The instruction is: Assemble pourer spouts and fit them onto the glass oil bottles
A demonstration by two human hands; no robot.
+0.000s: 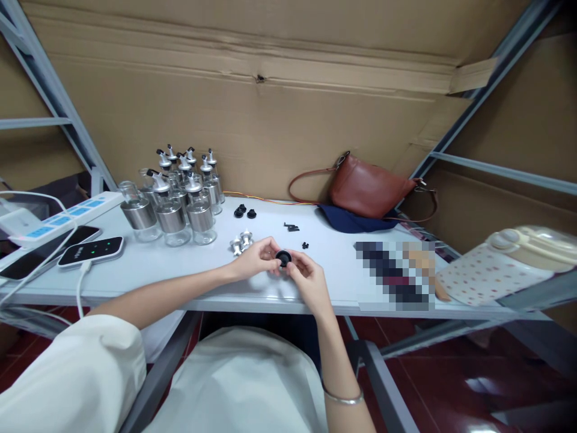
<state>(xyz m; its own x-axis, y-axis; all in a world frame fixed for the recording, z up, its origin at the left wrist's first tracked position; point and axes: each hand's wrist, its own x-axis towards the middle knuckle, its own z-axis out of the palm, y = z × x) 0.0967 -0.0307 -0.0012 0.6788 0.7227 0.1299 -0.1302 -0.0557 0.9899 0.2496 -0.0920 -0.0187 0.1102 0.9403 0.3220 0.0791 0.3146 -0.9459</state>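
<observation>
white table (180, 264) — both hands pinch black cap (283, 258)

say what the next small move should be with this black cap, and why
Probably free the left hand to fetch a silver spout: it and the right hand pinch only the black cap, and spouts lie loose just beside.
</observation>
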